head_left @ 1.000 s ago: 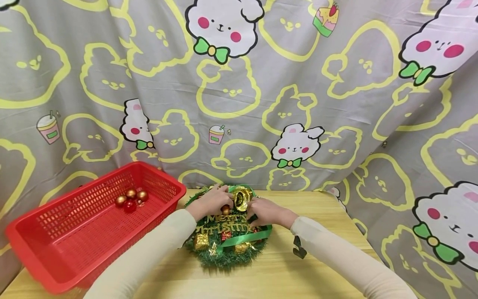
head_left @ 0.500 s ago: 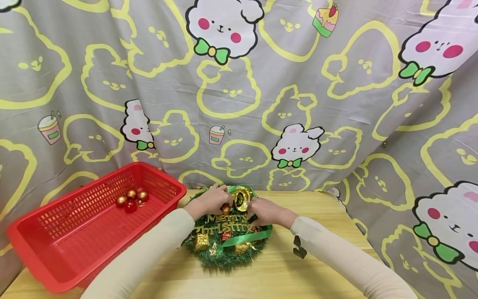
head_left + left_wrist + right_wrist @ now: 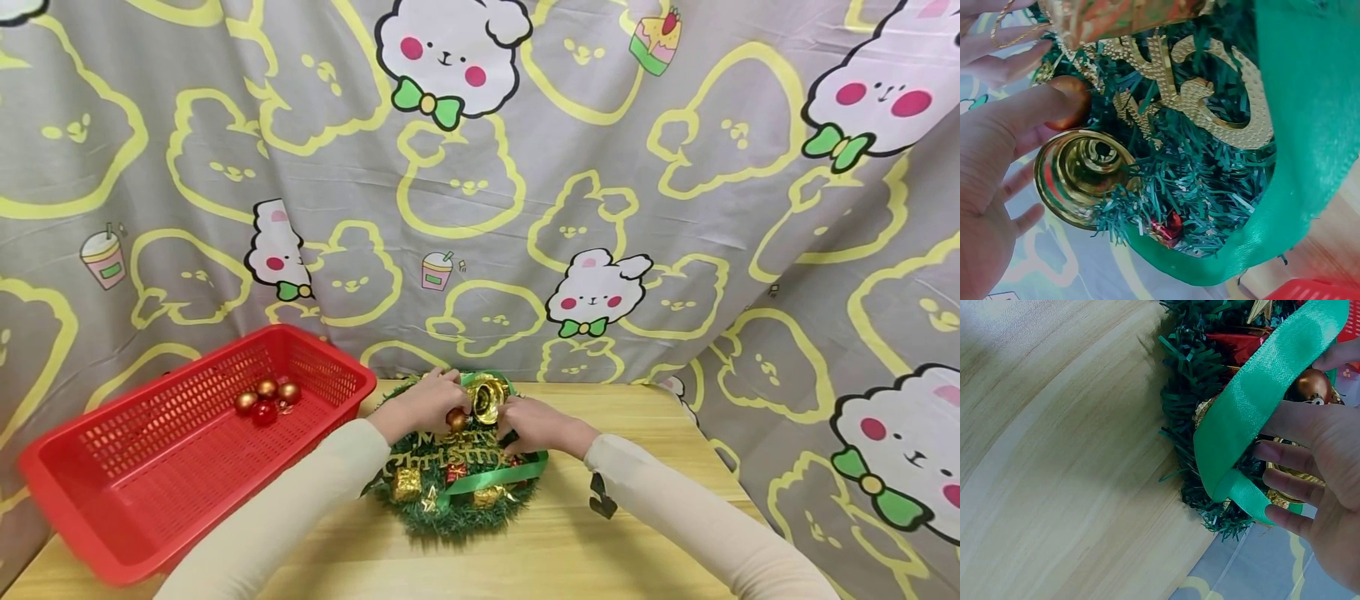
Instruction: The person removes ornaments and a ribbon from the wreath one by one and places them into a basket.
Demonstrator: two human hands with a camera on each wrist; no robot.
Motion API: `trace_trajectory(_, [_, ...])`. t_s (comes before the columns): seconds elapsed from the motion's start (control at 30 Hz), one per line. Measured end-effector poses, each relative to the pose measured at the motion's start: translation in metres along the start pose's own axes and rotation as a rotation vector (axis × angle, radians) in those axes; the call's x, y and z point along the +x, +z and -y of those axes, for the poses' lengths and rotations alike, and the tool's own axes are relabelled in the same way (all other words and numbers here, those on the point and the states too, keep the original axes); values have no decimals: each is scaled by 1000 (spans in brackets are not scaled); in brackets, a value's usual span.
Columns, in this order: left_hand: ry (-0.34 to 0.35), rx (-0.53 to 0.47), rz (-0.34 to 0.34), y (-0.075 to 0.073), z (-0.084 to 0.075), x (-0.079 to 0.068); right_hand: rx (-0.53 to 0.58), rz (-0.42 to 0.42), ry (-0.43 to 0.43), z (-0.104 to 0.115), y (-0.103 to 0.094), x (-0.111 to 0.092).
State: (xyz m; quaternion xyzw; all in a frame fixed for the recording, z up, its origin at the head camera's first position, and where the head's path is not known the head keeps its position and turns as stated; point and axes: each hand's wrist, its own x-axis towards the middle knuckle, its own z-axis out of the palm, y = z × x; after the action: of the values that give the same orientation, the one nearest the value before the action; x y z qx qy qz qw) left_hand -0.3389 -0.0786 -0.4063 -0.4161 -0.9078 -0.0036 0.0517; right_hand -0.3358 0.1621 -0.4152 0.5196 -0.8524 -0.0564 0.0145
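A green tinsel wreath (image 3: 457, 517) lies on the table, bearing gold "Merry Christmas" lettering (image 3: 450, 458). Over its far part, my left hand (image 3: 427, 406) pinches a bronze ball ornament (image 3: 1075, 103), thumb laid across the ball. A gold bell (image 3: 487, 402) sits between the hands, its opening visible. My right hand (image 3: 536, 422) is on the bell's other side, fingers bent; in the left wrist view a thin gold cord (image 3: 1017, 42) runs at its fingers. Green ribbon (image 3: 1254, 400) partly covers the thumb, so the right fingertips are hidden.
Left of the wreath stands a red basket (image 3: 157, 517) holding several gold balls (image 3: 246, 403) and a red ball (image 3: 264, 412). Small gold and red gift boxes (image 3: 407, 483) decorate the wreath. A patterned curtain (image 3: 480, 208) hangs behind the table (image 3: 660, 533).
Both hands stay at the far part of the wreath. My left hand and the bronze ball have shifted slightly right, towards the bell. The right hand keeps its place.
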Motion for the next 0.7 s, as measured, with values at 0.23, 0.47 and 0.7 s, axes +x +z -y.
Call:
trace_trajectory(0.23, [11,-26,-19,-6,-2,-1,-8,-14,-23,-3,2,1])
trace_trajectory(0.47, [23,-32,-58,-13,-3,-3,-7,-12,-21,-4,2,1])
trace_trajectory(0.7, [13,-34,-85,-18,1,-5,1,-14,-17,-3,1,0])
